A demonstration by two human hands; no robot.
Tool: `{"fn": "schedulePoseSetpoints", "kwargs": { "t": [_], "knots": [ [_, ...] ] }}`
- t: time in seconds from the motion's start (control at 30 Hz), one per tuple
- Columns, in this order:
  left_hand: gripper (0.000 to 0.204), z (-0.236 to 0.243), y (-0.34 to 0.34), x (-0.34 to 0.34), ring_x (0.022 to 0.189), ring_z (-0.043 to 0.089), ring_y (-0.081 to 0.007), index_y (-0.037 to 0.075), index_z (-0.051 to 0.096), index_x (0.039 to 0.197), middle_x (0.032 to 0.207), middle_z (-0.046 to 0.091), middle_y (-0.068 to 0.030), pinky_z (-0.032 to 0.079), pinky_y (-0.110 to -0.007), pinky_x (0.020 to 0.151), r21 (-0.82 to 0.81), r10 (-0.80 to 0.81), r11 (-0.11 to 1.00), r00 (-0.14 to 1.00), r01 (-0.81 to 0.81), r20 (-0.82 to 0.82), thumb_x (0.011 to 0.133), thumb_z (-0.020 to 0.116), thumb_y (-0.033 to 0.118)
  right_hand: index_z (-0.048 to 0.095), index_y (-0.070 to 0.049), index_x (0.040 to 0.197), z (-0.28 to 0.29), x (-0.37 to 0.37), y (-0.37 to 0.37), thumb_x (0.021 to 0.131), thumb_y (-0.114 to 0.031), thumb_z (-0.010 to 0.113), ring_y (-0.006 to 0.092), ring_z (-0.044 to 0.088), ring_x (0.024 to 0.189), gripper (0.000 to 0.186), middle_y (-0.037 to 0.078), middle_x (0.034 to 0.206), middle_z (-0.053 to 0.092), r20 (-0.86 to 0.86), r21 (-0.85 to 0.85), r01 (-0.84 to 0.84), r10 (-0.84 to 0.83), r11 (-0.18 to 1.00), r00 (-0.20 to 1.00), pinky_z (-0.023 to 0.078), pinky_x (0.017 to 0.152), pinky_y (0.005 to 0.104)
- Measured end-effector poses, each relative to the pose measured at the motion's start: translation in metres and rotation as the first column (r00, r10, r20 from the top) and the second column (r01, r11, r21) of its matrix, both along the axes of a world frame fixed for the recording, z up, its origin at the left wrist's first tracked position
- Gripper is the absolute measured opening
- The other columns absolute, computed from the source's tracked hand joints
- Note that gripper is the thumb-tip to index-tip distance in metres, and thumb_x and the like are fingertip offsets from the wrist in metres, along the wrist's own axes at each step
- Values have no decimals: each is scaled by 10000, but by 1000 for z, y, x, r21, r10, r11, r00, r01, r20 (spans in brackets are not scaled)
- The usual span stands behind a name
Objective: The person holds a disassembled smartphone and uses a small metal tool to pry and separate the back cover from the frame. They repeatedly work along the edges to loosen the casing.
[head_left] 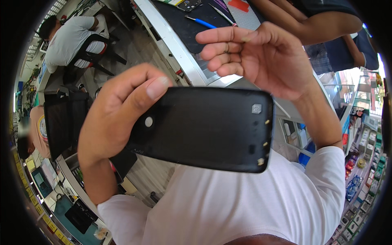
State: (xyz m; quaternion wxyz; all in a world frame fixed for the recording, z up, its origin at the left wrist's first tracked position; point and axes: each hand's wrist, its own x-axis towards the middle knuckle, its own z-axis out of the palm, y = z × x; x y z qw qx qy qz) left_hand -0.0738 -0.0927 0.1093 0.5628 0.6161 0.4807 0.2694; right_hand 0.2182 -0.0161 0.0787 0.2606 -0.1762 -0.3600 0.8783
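My left hand (112, 108) grips the left end of a black phone back cover (204, 126), thumb lying on its face. The cover is held up in front of my chest, long side roughly level. A whitish round spot shows near my thumb, and a small square sticker and several gold contacts line its right end. My right hand (273, 61) is raised above the cover's right end, palm in view and fingers stretched toward the left. Nothing is in it, and it looks apart from the cover.
Beyond my hands, a workbench bears a black mat (179, 24), a blue-handled tool (200, 22) and a pointed tool (220, 14). Another person's arm (322, 24) rests at the upper right. Someone sits on a black chair (96, 51) at left. Stocked shelves (363, 179) stand right.
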Motion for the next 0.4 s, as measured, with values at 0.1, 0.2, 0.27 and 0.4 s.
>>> {"fn": "schedulePoseSetpoints", "kwargs": {
  "t": [0.1, 0.2, 0.27, 0.4],
  "knots": [
    [324, -21, -10, 1, 759, 474, -40, 30, 665, 937, 802, 557, 51, 395, -229, 699, 58, 125, 990, 992, -125, 14, 1086, 612, 312, 403, 158, 1509, -16, -5, -14, 1007, -144, 423, 329, 618, 1339, 586, 284, 1457, 583, -40, -49, 151, -153, 987, 987, 480, 1176, 392],
    [334, -37, -9, 7, 727, 462, -44, 29, 660, 849, 776, 539, 28, 379, -234, 662, 188, 172, 969, 984, -163, -34, 1083, 630, 266, 474, 156, 1443, -27, -9, -23, 1052, -82, 493, 341, 610, 1341, 458, 302, 1390, 609, -3, -32, 301, -301, 953, 954, 478, 1184, 391],
    [303, -43, -6, 11, 721, 462, -45, 32, 665, 869, 775, 542, 28, 380, -234, 657, 175, 186, 969, 982, -176, -41, 1077, 643, 252, 471, 133, 1457, -36, -10, -24, 1058, -91, 549, 340, 604, 1350, 464, 308, 1411, 594, 25, 13, 320, -320, 947, 947, 482, 1181, 383],
    [174, -49, 0, 34, 714, 486, -51, 44, 673, 998, 768, 566, 32, 389, -220, 662, 225, 255, 937, 964, -266, 78, 1056, 679, 208, 309, 76, 1581, -45, -15, -22, 1052, -109, 606, 350, 582, 1382, 634, 314, 1464, 559, 24, 61, 318, -320, 946, 947, 490, 1171, 373]
  ]
}}
